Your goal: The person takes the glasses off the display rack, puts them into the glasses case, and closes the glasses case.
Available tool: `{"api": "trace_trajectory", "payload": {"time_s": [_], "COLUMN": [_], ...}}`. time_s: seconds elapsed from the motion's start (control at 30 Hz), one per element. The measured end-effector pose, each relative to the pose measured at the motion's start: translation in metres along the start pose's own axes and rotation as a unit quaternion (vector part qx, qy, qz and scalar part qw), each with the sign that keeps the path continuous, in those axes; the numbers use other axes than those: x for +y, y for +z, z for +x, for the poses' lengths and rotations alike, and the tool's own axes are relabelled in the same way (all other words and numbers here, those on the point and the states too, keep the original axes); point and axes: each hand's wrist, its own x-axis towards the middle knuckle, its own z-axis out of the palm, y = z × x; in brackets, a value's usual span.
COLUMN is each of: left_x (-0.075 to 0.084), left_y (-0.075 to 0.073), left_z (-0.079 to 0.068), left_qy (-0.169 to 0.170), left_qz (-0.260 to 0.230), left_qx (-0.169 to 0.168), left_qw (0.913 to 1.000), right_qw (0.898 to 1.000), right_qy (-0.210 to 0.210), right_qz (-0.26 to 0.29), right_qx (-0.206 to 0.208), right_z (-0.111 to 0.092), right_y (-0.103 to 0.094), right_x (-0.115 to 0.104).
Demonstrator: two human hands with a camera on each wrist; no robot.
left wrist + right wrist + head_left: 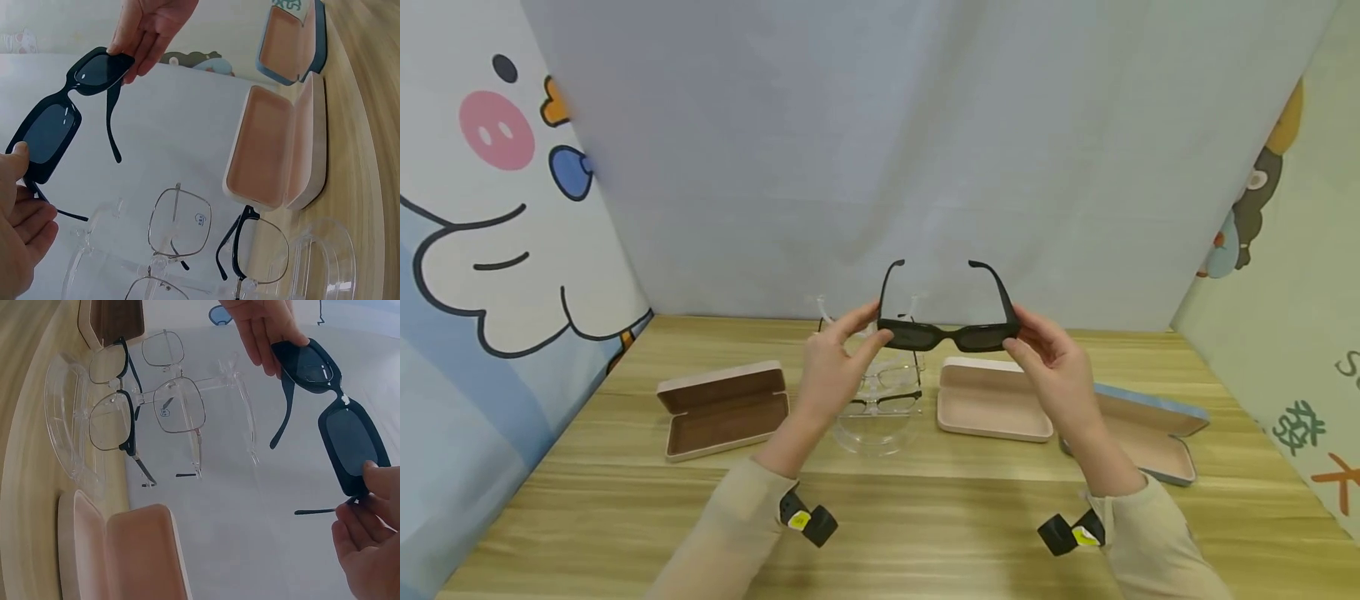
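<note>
A pair of black sunglasses (955,337) is held up between both hands, its temples unfolded and pointing away. My left hand (833,367) pinches the left end of the frame, thumb on the front near the lens. At the opposite end, my right hand (1054,371) pinches the other hinge corner the same way. Both dark lenses show in the left wrist view. Below and behind the sunglasses stands a clear acrylic display stand (874,435). It bears a black half-rim pair of glasses (240,244) and a thin metal-rimmed pair (179,222).
Three open cases stand on the wooden table (917,533): a brown-lined case (726,408) at left, a cream case (992,408) right of the stand, and a blue case (1157,433) farther right, partly behind the right forearm. A pale cloth backdrop (880,150) rises behind.
</note>
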Motion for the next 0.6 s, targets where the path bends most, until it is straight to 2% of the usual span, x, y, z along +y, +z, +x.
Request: {"api": "trace_trajectory", "payload": {"time_s": [0.37,0.6], "left_x": [0.010,0.014], "left_y": [0.018,0.025], "left_z": [0.000,-0.001], "left_qy": [0.006,-0.004], "left_qz": [-0.036,-0.023], "left_qx": [0.001,-0.017], "left_qw": [0.9993,0.9996], "right_qw": [1.000,0.999], "right_qy": [0.002,0.005], "right_qz": [-0.012,-0.017], "right_qx": [0.027,0.030], "right_z": [-0.010,-0.015], "right_y": [-0.014,-0.023], "right_x": [-0.001,0.002]}}
